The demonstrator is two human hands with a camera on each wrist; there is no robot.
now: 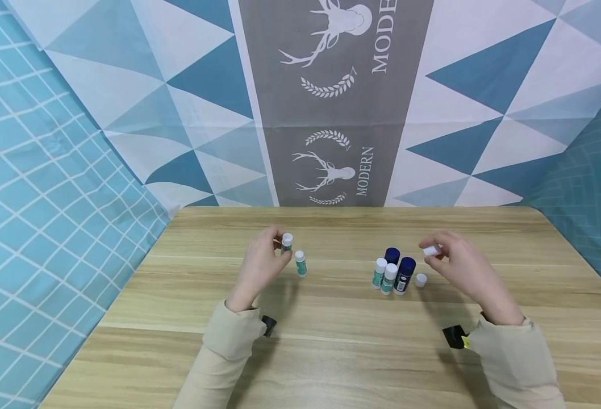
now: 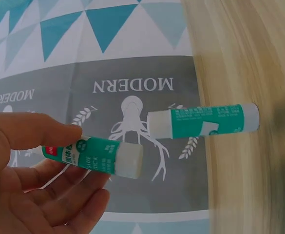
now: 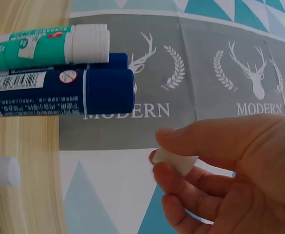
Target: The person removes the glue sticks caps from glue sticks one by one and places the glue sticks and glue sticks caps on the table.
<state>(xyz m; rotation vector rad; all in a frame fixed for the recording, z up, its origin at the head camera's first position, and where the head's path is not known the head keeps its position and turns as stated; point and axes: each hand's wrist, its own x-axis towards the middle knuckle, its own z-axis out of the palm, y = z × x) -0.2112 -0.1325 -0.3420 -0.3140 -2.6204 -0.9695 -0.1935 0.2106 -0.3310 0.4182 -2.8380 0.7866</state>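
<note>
The left hand (image 1: 262,262) pinches a green glue stick (image 2: 96,155) with a white end, held just above the table. Beside it, to the right, another green glue stick (image 1: 301,264) stands upright. In the right hand (image 1: 466,272), thumb and fingers pinch a small white cap (image 1: 432,250). A second white cap (image 1: 421,280) sits on the table below that hand. Left of this cap stand green glue sticks (image 1: 379,273) grouped with dark blue-capped ones (image 1: 405,275), all upright and close together. The right wrist view shows the blue stick (image 3: 62,92) next to a green one (image 3: 49,47).
The wooden table (image 1: 331,352) reaches back to a patterned cloth (image 1: 331,113) with deer heads. Blue cloth hangs on the left (image 1: 50,199) and on the right (image 1: 587,187). Dark pieces (image 1: 455,337) show at both sleeve cuffs.
</note>
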